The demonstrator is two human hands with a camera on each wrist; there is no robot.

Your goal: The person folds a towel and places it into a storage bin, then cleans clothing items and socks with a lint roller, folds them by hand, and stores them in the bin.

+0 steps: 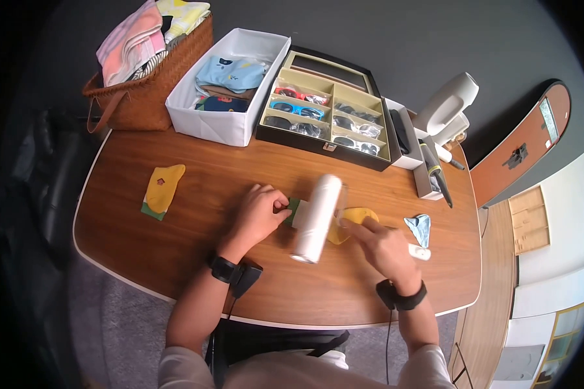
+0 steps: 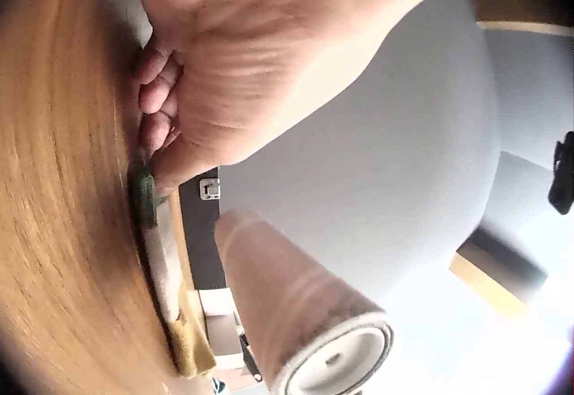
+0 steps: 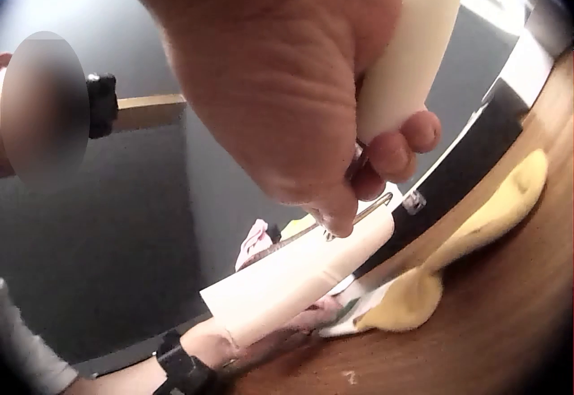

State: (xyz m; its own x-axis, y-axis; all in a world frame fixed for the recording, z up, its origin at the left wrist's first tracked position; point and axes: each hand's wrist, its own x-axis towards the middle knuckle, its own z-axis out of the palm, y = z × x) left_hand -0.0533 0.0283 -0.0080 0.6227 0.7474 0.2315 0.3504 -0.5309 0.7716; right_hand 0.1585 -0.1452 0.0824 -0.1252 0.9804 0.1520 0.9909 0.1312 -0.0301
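Note:
My right hand (image 1: 389,249) grips the white handle (image 3: 417,50) of a lint roller (image 1: 318,219). The roller's white sheet-covered cylinder (image 3: 300,274) slants just over a yellow sock (image 1: 357,223), overlapping its middle in the head view. That sock lies flat and has a white band and a green cuff (image 2: 145,196). At the cuff end, my left hand (image 1: 256,217) pinches the green edge against the tabletop with thumb and fingertips, the other fingers curled beside it. Further left lies another yellow sock (image 1: 164,185) with a green cuff and a small reddish motif.
Along the table's (image 1: 130,246) back stand a wicker basket (image 1: 143,107) of cloths, a white fabric bin (image 1: 230,129) with folded clothes, and a sunglasses case (image 1: 363,162). Narrow boxes (image 1: 425,185) and a white appliance (image 1: 451,104) are back right. A light-blue cloth (image 1: 420,228) lies near my right hand.

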